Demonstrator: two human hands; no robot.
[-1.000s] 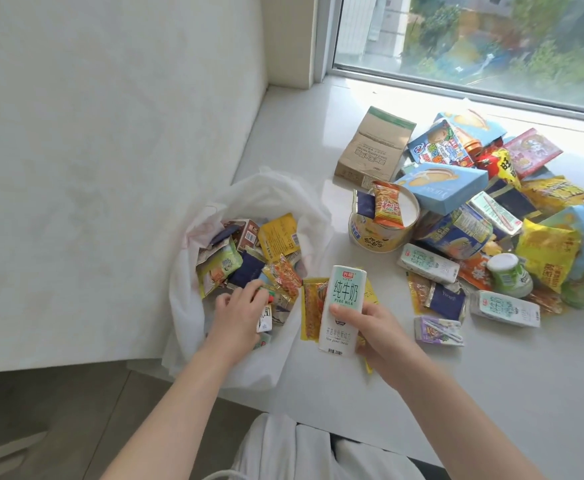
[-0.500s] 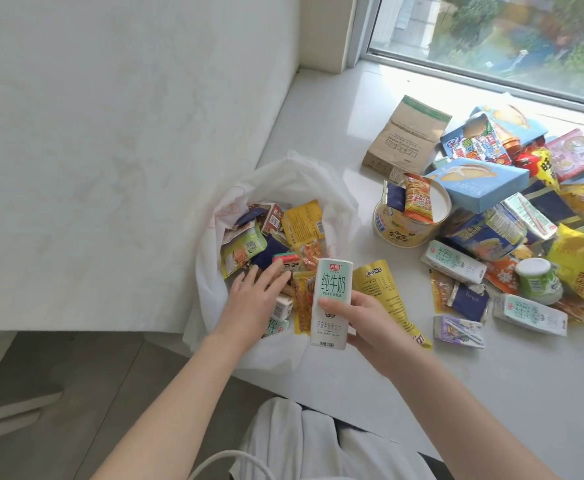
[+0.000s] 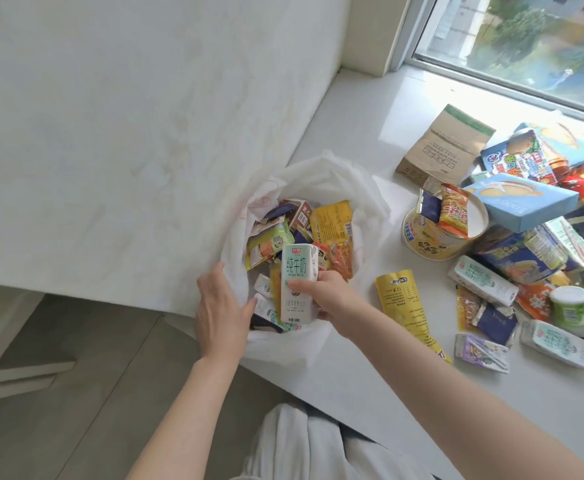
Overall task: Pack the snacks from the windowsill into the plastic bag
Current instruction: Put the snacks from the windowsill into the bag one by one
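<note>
Gripping 1 milk carton [image 3: 296,271] upright in the right hand [image 3: 332,299], over the open mouth of the plastic bag [image 3: 349,188] on the windowsill [image 3: 370,116]. Resting the left hand [image 3: 219,306], fingers straight, on the bag's near rim. Seeing more snacks [image 3: 525,244] piled rightward.

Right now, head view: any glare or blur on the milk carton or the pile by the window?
Head view: milk carton in the right hand is sharp, print legible. Head view: sun washes out the windowsill by the glass and the far edge of the snack pile; outdoors looks soft.
</note>
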